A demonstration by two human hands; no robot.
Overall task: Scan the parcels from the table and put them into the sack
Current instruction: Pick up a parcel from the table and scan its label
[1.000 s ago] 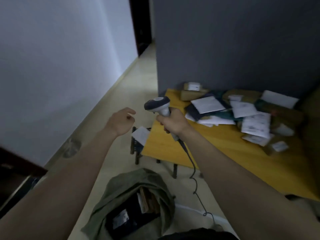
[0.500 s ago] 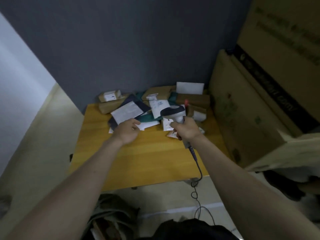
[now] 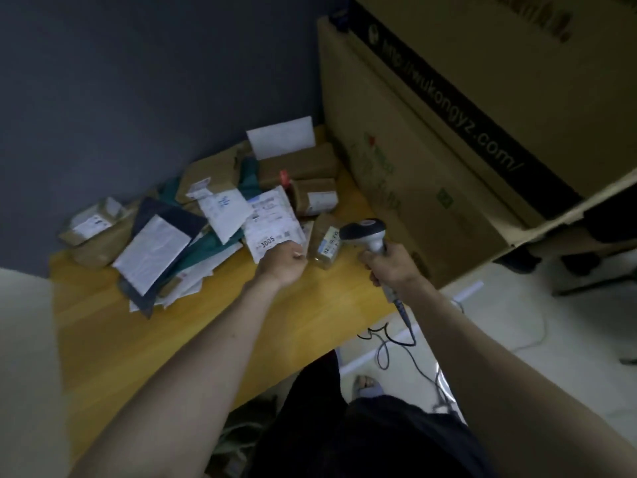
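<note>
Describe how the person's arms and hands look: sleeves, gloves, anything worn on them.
Both arms are bare as far as the head view shows, with no sleeve in view. The left hand and the right hand wear no gloves. No watch, ring or band shows on either wrist, though the picture is dim and slightly blurred.

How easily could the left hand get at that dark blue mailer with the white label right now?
Probably not right away: the left hand already grips the white parcel. The dark blue mailer lies uncovered atop the pile.
</note>
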